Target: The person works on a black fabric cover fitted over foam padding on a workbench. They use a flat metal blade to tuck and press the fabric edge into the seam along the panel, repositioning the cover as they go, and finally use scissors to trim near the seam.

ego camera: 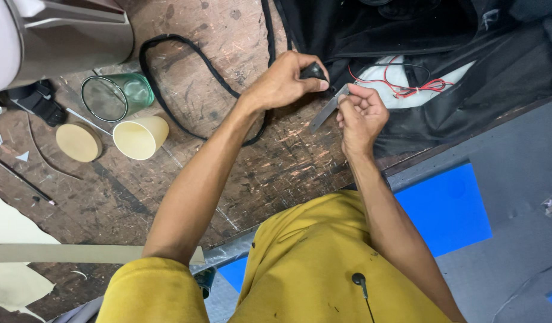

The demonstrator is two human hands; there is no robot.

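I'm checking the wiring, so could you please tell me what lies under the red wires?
The red wires lie on a white pad framed by black fabric. The fabric hides the pad's edges and whatever is underneath.

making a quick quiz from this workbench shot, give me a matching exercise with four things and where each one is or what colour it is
Things:
1. glass jar
2. paper cup
3. metal strip
4. thin wires

Descriptions:
A. red and black, lying on white padding
B. cream, tipped on its side
C. green tinted, tipped on its side near the grey machine
D. grey, pinched in the right hand

Pairs: 1-C, 2-B, 3-D, 4-A
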